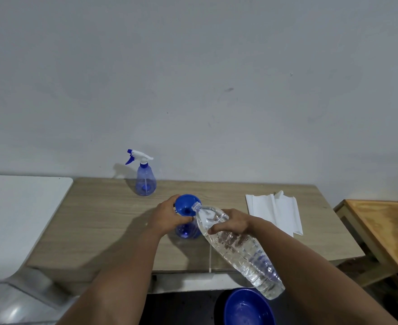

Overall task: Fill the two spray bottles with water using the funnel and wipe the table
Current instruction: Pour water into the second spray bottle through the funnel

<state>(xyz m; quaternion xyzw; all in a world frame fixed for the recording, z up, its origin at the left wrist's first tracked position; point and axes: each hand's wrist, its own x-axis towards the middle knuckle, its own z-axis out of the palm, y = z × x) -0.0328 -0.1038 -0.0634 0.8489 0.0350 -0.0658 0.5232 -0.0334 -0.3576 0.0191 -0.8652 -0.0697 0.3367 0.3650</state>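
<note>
A person's two bare forearms reach forward over a wood-grain table (pixel 113 221) that stands against a plain pale wall (pixel 193 78).

The left hand (pixel 167 218) curls round the rim of a blue plastic funnel (pixel 186 205), its grip clamped on the funnel's left side. The funnel sits upright in the neck of a translucent blue spray bottle (pixel 185 231) with its sprayer head off, standing near the middle of the table.

The right hand (pixel 232 222) wraps its grip round the upper part of a large clear water bottle (pixel 238 249). This bottle is ribbed, soft-sided plastic, holds water, and is tilted steeply so that its open mouth rests in the funnel bowl. Its base hangs out past the table's near edge.

A second spray bottle (pixel 145 178), cone-shaped blue plastic with a white and blue trigger head, stands upright near the far edge, close to the wall and well apart from the hands.

A folded white paper towel (pixel 275 211) lies flat on the right part of the table, just beside the right wrist. Open table surface stretches to the left of the hands.

A white surface (pixel 17 219) adjoins the table's left edge. A bare wooden stand (pixel 385 231) sits apart to the right. A round blue basin (pixel 247 308) lies below the near edge.
</note>
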